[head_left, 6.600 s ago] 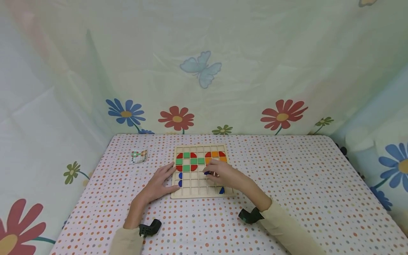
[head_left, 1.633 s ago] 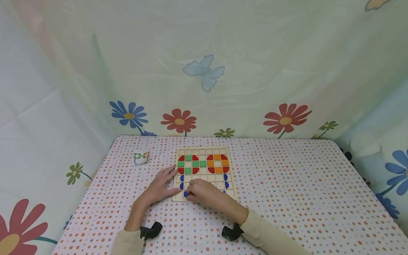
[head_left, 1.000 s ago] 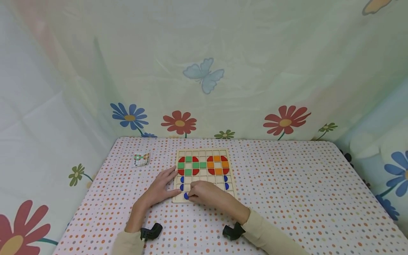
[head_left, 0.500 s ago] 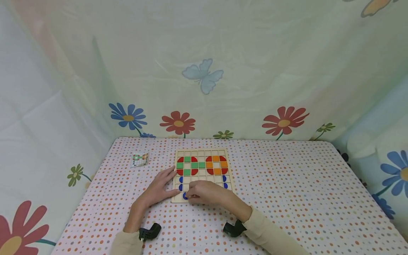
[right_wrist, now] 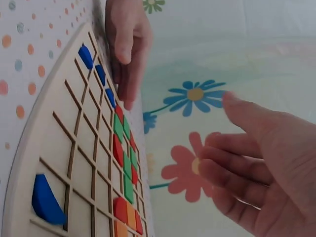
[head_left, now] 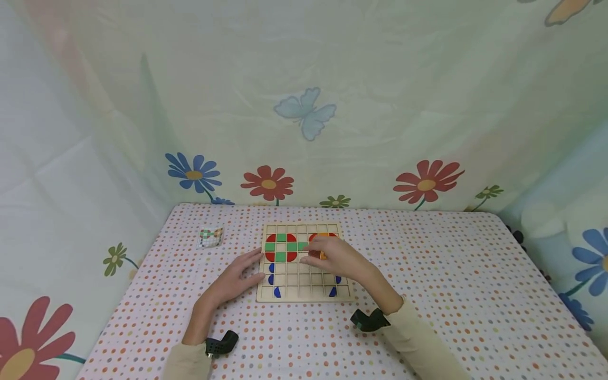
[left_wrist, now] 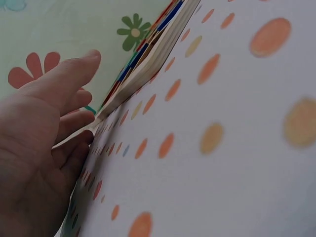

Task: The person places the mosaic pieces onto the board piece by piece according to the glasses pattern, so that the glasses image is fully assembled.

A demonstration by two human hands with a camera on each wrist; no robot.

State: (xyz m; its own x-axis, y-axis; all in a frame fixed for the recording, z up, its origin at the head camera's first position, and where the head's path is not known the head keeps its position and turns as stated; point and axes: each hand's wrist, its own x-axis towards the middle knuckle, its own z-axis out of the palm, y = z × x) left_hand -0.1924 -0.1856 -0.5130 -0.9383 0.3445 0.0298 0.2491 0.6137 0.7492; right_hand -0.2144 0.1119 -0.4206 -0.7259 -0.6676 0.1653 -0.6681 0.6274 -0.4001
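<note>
A wooden grid board [head_left: 304, 293] lies on the table with coloured tiles in its cells. Red and green tiles [head_left: 281, 257] form a rounded ring at its upper left; red and orange ones [right_wrist: 131, 217] form another at the upper right, partly covered in the head view. Blue tiles sit down both sides, with one blue tile [head_left: 277, 292] at lower left and another [head_left: 333, 292] at lower right. My right hand [head_left: 339, 258] hovers over the board, thumb apart from loosely bent fingers, holding nothing. My left hand [head_left: 233, 279] lies beside the left edge, fingers extended; contact is unclear.
A small printed card [head_left: 210, 238] with a coloured grid pattern lies left of the board. The dotted tablecloth [head_left: 418, 264] spreads around it, and a flowered curtain [head_left: 370, 132] hangs behind the table. A black wrist camera is strapped to each forearm.
My right hand has left the blue tile in the lower-left cell and moved up and right over the board. My left hand has shifted slightly left. Earlier, more blue tiles came onto both sides.
</note>
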